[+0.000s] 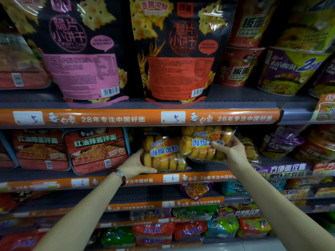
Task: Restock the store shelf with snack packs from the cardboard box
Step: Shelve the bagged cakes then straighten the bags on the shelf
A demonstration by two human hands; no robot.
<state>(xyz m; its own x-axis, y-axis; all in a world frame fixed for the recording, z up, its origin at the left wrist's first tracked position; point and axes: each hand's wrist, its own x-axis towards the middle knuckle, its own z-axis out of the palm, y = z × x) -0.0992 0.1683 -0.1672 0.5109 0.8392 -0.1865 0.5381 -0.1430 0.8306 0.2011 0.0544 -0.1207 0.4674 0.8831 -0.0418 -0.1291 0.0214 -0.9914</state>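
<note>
Two sponge-cake packs — left hand (135,164) grips one (164,153), right hand (230,149) pinches the other (203,142) — on the shelf (208,166).

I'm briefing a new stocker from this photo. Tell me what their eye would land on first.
First, the two hands at centre, each gripping a clear pack of yellow sponge cakes: the left hand holds the left cake pack on the middle shelf, the right hand holds the right cake pack tilted beside it. Next, two big black cracker bags standing on the shelf above.
</note>
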